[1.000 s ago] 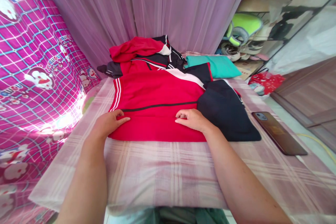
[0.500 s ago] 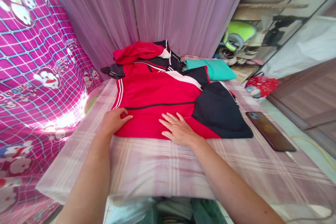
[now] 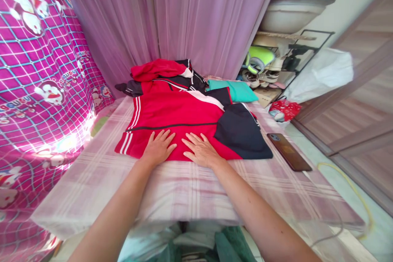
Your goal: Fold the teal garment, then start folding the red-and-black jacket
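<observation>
A red and navy jacket [image 3: 172, 108] with white stripes at its hem and a dark zip line lies flat on the checked tablecloth [image 3: 196, 196]. My left hand [image 3: 158, 146] rests palm down on its red front edge, fingers spread. Beside it, my right hand [image 3: 201, 150] also lies flat on the red cloth, fingers apart. The navy sleeve part [image 3: 242, 131] is folded over at the jacket's right end. Behind the jacket sits a crumpled red and black garment [image 3: 162, 71], touching it.
A folded teal cloth [image 3: 235, 90] lies at the back right. Near the right edge is a brown phone [image 3: 288, 151] with a white cable. A purple curtain [image 3: 184, 16] hangs behind the table, a pink patterned cloth [image 3: 39, 69] at left. Shoes on a rack [image 3: 270, 77] stand beyond.
My left hand has let go of the hem corner and moved right onto the red front. The striped hem now lies spread out to the left. My right hand stays on the jacket.
</observation>
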Demonstrator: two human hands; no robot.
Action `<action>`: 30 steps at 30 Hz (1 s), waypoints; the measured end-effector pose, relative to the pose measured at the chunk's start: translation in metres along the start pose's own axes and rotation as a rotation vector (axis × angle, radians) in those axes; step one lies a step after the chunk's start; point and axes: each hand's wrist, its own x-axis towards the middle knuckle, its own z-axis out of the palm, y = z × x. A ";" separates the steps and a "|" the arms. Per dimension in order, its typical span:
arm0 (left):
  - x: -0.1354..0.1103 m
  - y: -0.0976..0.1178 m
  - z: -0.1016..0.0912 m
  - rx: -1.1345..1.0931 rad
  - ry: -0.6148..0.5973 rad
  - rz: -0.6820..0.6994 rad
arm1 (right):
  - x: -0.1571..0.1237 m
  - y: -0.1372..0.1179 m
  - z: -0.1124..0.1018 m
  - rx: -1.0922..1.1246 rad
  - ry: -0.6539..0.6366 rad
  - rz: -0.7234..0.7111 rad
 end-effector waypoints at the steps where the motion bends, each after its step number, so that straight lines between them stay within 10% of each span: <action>1: 0.000 0.000 0.003 0.012 -0.009 -0.013 | -0.001 0.001 0.000 -0.001 0.010 0.011; 14: -0.003 -0.002 0.004 0.021 0.021 -0.056 | -0.058 0.087 -0.029 -0.015 0.296 0.346; 23: -0.005 -0.008 0.011 0.057 0.080 -0.030 | 0.016 0.171 -0.122 -0.109 0.522 0.782; 27: -0.005 -0.011 0.017 0.061 0.122 -0.028 | 0.029 0.208 -0.127 0.059 0.406 1.094; 30: -0.005 -0.013 0.021 0.068 0.143 -0.020 | 0.029 0.225 -0.122 0.174 0.307 1.053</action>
